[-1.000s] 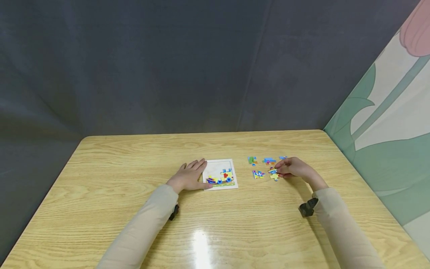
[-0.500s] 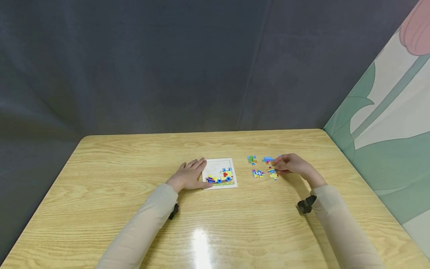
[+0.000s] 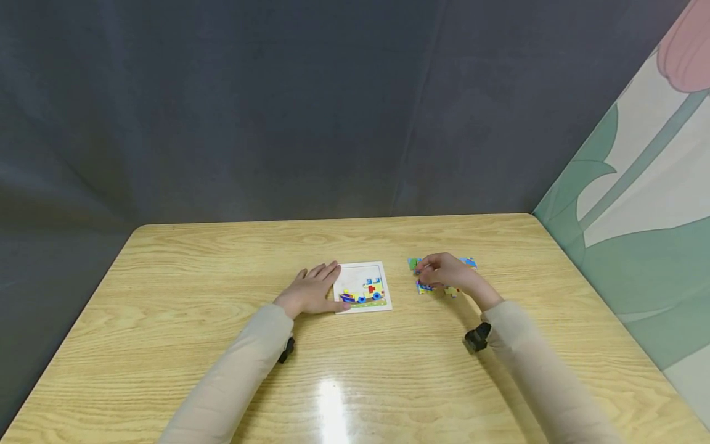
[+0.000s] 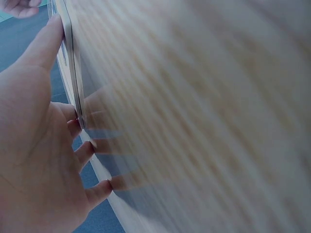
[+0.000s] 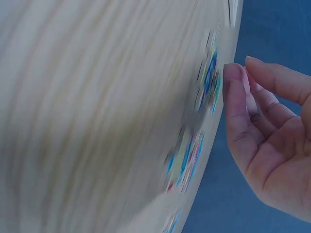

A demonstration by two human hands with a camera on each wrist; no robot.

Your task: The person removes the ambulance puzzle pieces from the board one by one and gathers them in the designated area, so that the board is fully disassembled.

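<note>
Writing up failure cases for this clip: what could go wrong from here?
1. The right hand hovers over the loose pieces, which lie close together; picking one might nudge a neighbour.
2. It hides part of them in the head view, so a pick could be hard to verify there.
3. The left hand rests on the left edge of the puzzle board, thumb near the assembled pieces; a slip might shift the board.
</note>
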